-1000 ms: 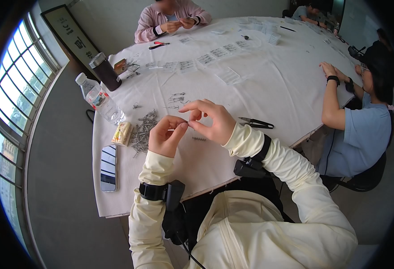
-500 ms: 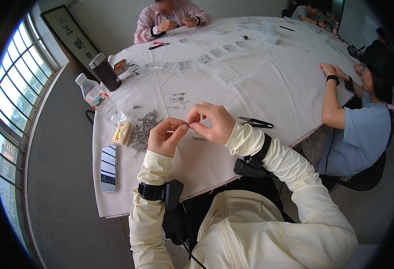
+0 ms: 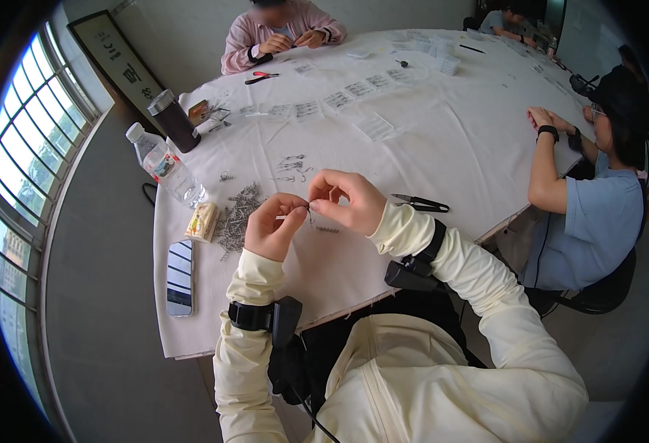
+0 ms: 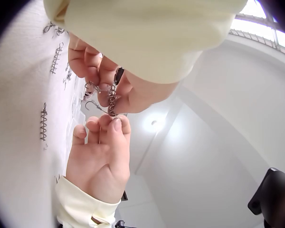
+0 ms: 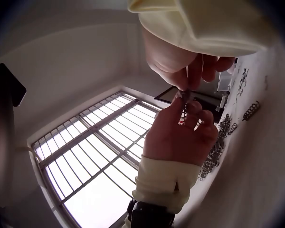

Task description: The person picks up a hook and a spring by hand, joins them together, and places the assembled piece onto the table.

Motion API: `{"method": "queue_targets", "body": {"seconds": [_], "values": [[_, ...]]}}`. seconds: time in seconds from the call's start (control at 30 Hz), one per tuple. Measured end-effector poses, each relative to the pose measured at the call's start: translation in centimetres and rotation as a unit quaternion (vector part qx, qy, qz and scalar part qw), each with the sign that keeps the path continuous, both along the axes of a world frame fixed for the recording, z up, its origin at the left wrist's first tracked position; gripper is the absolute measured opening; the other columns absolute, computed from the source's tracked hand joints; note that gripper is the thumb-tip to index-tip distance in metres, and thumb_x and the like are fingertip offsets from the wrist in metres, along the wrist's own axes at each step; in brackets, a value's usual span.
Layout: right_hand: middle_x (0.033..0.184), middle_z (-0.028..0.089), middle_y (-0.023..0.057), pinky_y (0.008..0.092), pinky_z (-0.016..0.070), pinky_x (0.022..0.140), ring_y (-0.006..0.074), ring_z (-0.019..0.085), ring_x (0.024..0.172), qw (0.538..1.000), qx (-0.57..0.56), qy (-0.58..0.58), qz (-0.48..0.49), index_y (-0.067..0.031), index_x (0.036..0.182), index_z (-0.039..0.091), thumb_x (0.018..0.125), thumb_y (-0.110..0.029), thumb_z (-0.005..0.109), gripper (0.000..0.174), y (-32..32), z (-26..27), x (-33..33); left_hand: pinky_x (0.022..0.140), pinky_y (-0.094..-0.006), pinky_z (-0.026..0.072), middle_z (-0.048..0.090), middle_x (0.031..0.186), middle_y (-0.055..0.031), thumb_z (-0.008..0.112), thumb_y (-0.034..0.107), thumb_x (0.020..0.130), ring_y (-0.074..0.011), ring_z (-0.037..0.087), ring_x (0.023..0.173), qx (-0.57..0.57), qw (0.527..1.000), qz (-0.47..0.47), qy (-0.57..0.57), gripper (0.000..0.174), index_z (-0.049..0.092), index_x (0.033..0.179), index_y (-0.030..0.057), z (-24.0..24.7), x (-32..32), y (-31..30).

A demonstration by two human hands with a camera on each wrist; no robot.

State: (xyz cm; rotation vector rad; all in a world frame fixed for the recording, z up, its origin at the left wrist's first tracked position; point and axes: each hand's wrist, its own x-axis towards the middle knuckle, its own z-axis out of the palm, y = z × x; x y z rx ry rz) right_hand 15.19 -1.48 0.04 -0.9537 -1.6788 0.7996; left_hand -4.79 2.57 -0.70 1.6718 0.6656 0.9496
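Over the near part of the table, my left hand [image 3: 271,225] and right hand [image 3: 350,203] meet at the fingertips. Between them is a small metal coil spring [image 4: 112,102], with thin wire fish hooks [image 4: 90,105] beside it in the left wrist view. My left thumb and fingers pinch the spring, partly hiding it. The right thumb and index finger pinch its other end. Below the hands a single spring [image 3: 327,229] lies on the cloth. A heap of springs [image 3: 239,221] is left of my left hand. Several hooked wire pieces [image 3: 289,167] lie just beyond.
Left of the heap are a tissue pack [image 3: 202,221], a phone [image 3: 180,277], a water bottle [image 3: 165,164] and a dark flask [image 3: 175,122]. Black snips [image 3: 422,203] lie right of my right hand. Plastic trays [image 3: 374,127] and red-handled pliers [image 3: 261,77] are farther off. Other people sit around the table.
My right index finger, raised a second ago, has come down to the thumb at the left fingertips. A thin wire now shows hanging below the pinch.
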Motion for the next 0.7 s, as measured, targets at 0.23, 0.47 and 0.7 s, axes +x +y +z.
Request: {"method": "queue_targets", "body": {"seconds": [0.23,0.47,0.7], "values": [[0.081,0.064,-0.0005,0.0266,0.0441,0.067,0.0100,0.059,0.074,1.000,0.011,-0.005,-0.005,-0.0048,0.092,0.062,0.087,-0.013,0.062,0.010,0.4,-0.5,-0.1,0.079,-0.0220,0.0451,0.063,0.091,0.0011,0.064,0.007,0.092,-0.0062,0.056,0.086,-0.011,1.000,0.008,0.027,0.010,0.062,0.099,0.0003,0.4,0.2,-0.6],[0.081,0.066,-0.0001,0.0265,0.0452,0.069,0.0098,0.060,0.075,0.999,0.001,0.043,-0.008,-0.0045,0.093,0.063,0.087,-0.013,0.062,0.011,0.3,-0.5,-0.3,0.065,-0.0184,0.0446,0.062,0.085,0.0030,0.067,0.008,0.090,-0.0027,0.055,0.073,0.007,1.000,0.018,0.003,0.008,0.064,0.095,0.0020,-0.1,0.3,-0.3],[0.081,0.065,0.0000,0.0251,0.0436,0.070,0.0088,0.058,0.077,0.999,0.003,-0.021,-0.027,-0.0021,0.093,0.067,0.086,-0.015,0.065,0.014,-0.5,0.4,-0.2,0.066,-0.0199,0.0451,0.062,0.084,0.0032,0.066,0.007,0.090,-0.0036,0.054,0.075,0.017,0.999,0.028,-0.022,0.007,0.063,0.093,0.0015,-0.2,0.4,-0.2]]}}
